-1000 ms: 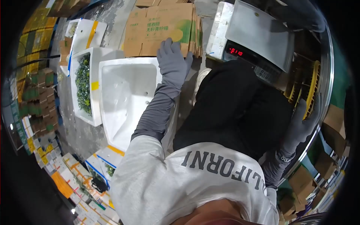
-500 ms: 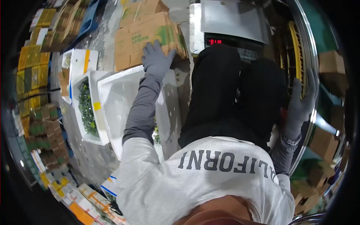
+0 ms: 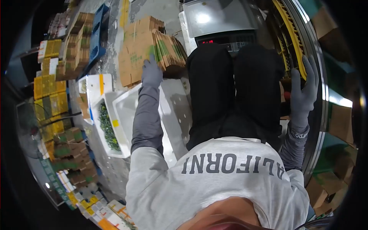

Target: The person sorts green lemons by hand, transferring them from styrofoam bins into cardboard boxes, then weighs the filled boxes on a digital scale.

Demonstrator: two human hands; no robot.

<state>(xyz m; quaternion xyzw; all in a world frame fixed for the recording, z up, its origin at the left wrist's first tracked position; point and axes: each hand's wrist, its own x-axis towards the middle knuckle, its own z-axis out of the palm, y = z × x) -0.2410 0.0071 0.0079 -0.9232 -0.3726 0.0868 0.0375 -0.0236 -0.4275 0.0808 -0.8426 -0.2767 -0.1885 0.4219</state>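
Observation:
My gloved left hand [image 3: 152, 72] is closed at the right edge of the front flattened carton [image 3: 134, 57], which leans with a fanned stack of folded cardboard [image 3: 168, 51]. Its thumb is hidden. My gloved right hand [image 3: 304, 90] is raised at the right with its fingers apart and nothing in it, beside a yellow edge [image 3: 293, 34] and a metal rail [image 3: 321, 76]. Beyond my knees is a scale [image 3: 220, 19] with a lit red display [image 3: 208, 42].
White foam boxes [image 3: 174, 99] stand below my left arm, and another foam box holds green produce [image 3: 108, 124]. A blue pallet [image 3: 97, 38] lies at upper left. Stacked yellow crates [image 3: 50, 92] are at far left. Brown cartons [image 3: 341, 122] stand at right.
The view has shifted. My left hand has gone from spread on the cardboard to closed at its edge, and the stack has fanned out. My right hand stays open.

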